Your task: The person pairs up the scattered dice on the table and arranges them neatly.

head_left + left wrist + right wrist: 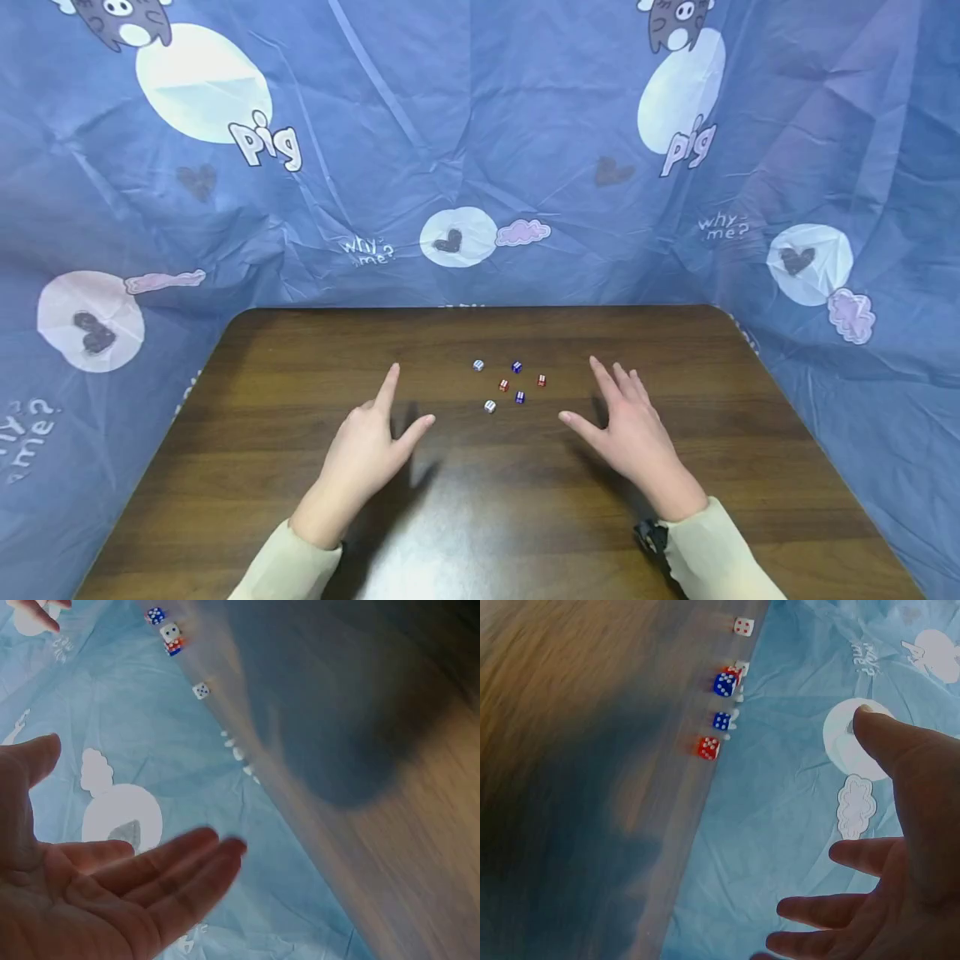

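Several small dice lie in a loose group on the brown wooden table (pixel 465 492). In the head view a white die (pixel 478 365) is at the back left and another white die (pixel 490 407) at the front. Two blue dice (pixel 520 398) and two red dice (pixel 542 381) sit among them. My left hand (pixel 363 450) is left of the group, index finger and thumb spread apart, holding nothing. On the other side my right hand (pixel 633 433) hovers with fingers extended and thumb toward the dice, its palm bare in the right wrist view.
A blue cloth (pixel 465 167) printed with pigs, hearts and lettering hangs behind the table and along both sides. The table's back edge runs just beyond the dice. A dark band (pixel 651 536) circles the right wrist at the sleeve.
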Motion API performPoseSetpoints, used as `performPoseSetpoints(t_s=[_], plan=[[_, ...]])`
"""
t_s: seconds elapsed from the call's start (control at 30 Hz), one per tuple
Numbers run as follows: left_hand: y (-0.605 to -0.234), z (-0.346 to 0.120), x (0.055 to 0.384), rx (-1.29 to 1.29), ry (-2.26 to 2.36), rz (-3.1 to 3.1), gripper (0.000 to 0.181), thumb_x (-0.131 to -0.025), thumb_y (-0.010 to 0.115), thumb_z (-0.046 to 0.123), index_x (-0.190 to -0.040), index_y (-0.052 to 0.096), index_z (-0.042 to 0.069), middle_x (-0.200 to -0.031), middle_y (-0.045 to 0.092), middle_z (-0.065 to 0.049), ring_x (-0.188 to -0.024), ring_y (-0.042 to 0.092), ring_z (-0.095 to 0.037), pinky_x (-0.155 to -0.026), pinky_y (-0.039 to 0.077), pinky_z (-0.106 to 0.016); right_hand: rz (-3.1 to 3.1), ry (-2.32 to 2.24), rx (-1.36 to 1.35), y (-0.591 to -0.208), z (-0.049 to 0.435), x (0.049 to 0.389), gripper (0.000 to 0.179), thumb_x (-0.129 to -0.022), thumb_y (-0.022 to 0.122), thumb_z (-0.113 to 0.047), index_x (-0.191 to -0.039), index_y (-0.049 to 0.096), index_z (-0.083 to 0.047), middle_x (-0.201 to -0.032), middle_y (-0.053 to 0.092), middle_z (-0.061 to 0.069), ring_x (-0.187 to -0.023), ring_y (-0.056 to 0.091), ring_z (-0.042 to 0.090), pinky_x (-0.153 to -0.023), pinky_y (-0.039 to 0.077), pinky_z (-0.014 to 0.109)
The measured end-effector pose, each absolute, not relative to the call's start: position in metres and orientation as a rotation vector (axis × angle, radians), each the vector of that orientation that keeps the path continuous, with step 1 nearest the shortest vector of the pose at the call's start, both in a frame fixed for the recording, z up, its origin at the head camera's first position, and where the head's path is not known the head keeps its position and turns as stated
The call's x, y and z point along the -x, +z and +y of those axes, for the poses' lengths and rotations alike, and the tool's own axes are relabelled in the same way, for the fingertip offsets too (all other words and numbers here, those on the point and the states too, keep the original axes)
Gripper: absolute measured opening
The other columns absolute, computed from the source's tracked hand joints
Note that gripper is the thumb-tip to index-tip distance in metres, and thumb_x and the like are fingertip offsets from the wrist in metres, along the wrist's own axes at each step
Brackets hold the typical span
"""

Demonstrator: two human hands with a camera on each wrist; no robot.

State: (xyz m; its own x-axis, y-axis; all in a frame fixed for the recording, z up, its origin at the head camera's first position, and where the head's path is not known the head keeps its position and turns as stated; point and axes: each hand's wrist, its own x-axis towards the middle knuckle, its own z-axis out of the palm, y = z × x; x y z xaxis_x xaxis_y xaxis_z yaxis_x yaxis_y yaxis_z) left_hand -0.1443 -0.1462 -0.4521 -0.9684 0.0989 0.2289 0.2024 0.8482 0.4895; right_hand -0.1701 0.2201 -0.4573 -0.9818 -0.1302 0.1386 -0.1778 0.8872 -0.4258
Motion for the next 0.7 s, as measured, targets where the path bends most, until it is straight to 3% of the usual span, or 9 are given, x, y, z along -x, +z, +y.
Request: performPoseSetpoints(t_s=[0.17, 0.3, 0.37, 0.5, 0.63, 0.7], plan=[[-0.452, -0.141, 0.15, 0.235, -0.903, -2.839, 0.09, -0.094, 0.067, 0.056, -0.16, 0.029, 0.008, -0.088, 0.067, -0.03, -0.087, 0.069, -0.044, -0.081, 0.054, -0.057, -2.928, 0.789, -0.284, -0.458, 0.213, 0.174, 0.099, -0.087, 0.065, -0.072, -0.162, 0.028, -0.019, -0.157, 0.035, 0.026, -0.143, 0.027, 0.05, -0.107, 0.031, 0.069], [-0.45, -0.136, 0.155, 0.257, -0.935, -2.863, 0.089, -0.094, 0.069, 0.053, -0.159, 0.031, 0.008, -0.063, 0.057, -0.015, -0.073, 0.064, -0.034, -0.078, 0.055, -0.055, -2.907, 0.869, -0.306, -0.461, 0.209, 0.177, 0.097, -0.087, 0.068, -0.069, -0.16, 0.031, -0.017, -0.151, 0.044, 0.025, -0.137, 0.04, 0.047, -0.105, 0.037, 0.065], [-0.45, -0.134, 0.157, 0.272, -0.941, -2.869, 0.088, -0.093, 0.071, 0.051, -0.159, 0.032, 0.009, -0.06, 0.054, -0.01, -0.072, 0.063, -0.032, -0.077, 0.055, -0.055, -2.891, 0.912, -0.321, -0.462, 0.207, 0.18, 0.095, -0.087, 0.07, -0.066, -0.159, 0.034, -0.016, -0.144, 0.052, 0.025, -0.132, 0.047, 0.045, -0.104, 0.041, 0.063], [-0.452, -0.128, 0.162, 0.285, -0.96, -2.874, 0.082, -0.092, 0.074, 0.048, -0.156, 0.04, 0.01, -0.078, 0.067, -0.02, -0.088, 0.067, -0.04, -0.081, 0.054, -0.056, -2.866, 1.015, -0.358, -0.465, 0.203, 0.185, 0.087, -0.088, 0.073, -0.059, -0.156, 0.04, -0.017, -0.115, 0.068, 0.015, -0.104, 0.065, 0.03, -0.09, 0.053, 0.05], [-0.453, -0.121, 0.168, 0.303, -0.991, -2.889, 0.077, -0.091, 0.076, 0.046, -0.152, 0.047, 0.01, -0.115, 0.069, -0.026, -0.108, 0.062, -0.048, -0.089, 0.051, -0.059, -2.865, 1.11, -0.392, -0.469, 0.197, 0.19, 0.082, -0.089, 0.075, -0.055, -0.153, 0.045, -0.016, -0.088, 0.067, 0.0, -0.075, 0.063, 0.013, -0.073, 0.055, 0.037], [-0.453, -0.118, 0.17, 0.314, -1.006, -2.902, 0.076, -0.09, 0.077, 0.045, -0.151, 0.049, 0.01, -0.118, 0.068, -0.025, -0.111, 0.061, -0.048, -0.091, 0.05, -0.058, -2.864, 1.147, -0.412, -0.471, 0.193, 0.192, 0.08, -0.089, 0.077, -0.053, -0.152, 0.047, -0.014, -0.082, 0.066, -0.005, -0.069, 0.062, 0.01, -0.069, 0.054, 0.035]])
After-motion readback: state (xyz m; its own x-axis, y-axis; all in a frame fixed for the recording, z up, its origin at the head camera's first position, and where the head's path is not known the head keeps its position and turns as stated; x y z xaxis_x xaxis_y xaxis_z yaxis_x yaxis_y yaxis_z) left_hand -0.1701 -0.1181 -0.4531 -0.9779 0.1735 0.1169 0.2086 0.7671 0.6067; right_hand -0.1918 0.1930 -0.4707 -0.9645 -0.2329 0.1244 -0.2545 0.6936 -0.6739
